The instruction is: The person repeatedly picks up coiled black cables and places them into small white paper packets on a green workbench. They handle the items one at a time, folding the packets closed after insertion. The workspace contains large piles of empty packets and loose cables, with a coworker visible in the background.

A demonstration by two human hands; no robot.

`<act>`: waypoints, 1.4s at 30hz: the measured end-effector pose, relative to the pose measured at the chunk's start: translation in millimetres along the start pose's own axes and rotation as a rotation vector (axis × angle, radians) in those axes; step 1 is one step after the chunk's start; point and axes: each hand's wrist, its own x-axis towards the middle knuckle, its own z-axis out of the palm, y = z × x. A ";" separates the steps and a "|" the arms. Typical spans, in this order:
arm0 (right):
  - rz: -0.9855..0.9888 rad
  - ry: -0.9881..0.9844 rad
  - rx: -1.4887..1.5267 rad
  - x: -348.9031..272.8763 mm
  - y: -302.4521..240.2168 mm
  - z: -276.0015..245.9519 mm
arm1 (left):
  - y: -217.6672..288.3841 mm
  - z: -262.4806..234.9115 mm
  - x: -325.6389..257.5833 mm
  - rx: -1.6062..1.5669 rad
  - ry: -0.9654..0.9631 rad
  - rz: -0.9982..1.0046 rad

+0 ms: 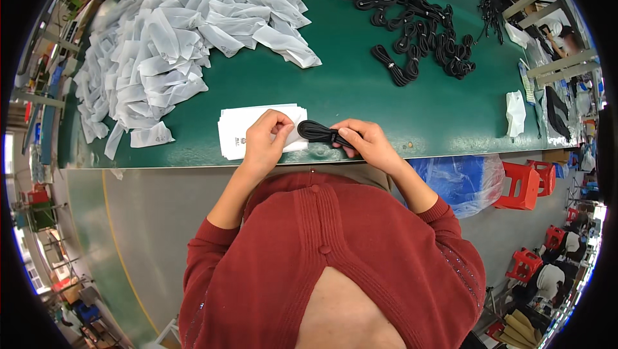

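- Black cable bundle (315,132) is in the right hand (370,143), just above the near edge of the green table (347,101), about mid-length.
- Right grip: thumb on top, fingers curled under, pinching the bundle at its right part, near the tie. Looped end points left, toward the left hand (262,141).
- Left hand sits over the stack of white bags (230,127). Thumb and index tips close together near the stack's right edge; can't tell if they pinch the top bag or only touch it.
- Bundle's looped end is right at the stack's right edge; bag not visibly around it.
- Stack lies flat at the near table edge, slightly fanned, small dark print on top.
- Far left of table: big heap of whitish translucent pouches (170,43).
- Far right of center: group of coiled black cables (415,24), several tied at the middle.
- Right end of table: white crumpled pouch (515,114).
- Below table, right: blue item in clear plastic (450,181), red stool (517,187) beside it.
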 end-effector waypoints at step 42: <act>-0.617 0.230 -0.496 24.5 10.6 16.9 | 24.6 -8.4 12.2 0.119 -0.128 0.216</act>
